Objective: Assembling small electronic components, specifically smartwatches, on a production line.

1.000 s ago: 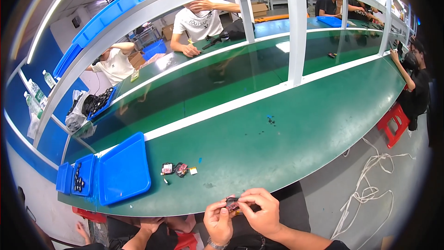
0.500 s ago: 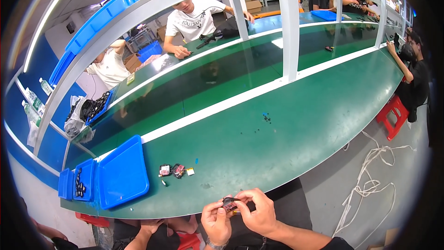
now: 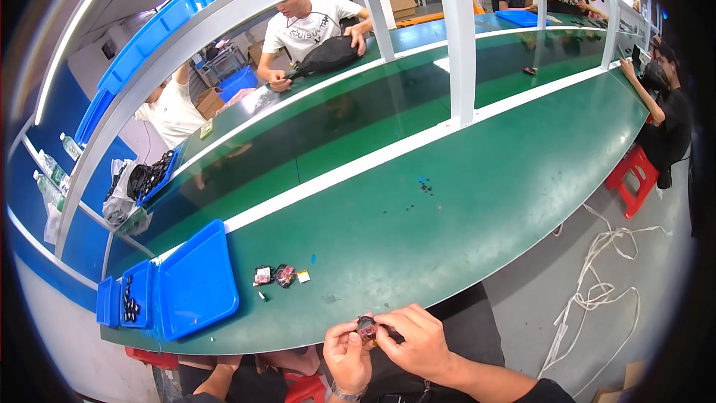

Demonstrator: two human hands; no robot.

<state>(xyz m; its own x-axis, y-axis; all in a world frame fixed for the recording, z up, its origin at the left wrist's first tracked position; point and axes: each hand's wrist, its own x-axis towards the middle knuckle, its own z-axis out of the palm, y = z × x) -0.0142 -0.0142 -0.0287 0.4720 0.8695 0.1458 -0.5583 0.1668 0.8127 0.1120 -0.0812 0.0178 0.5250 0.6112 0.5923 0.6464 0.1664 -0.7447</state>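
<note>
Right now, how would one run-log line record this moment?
left hand: holding part | right hand: holding same part | table: large blue tray, left of hands

Bright, with bowed, blackened edges

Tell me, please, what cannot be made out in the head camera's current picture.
All in the head view:
- Small black-and-red part: partly hidden by the left hand and right hand.
- Dark pieces in the middle blue tray: too small to identify.
- Neighbour's arm: upper part cut off by the lower edge.
</note>
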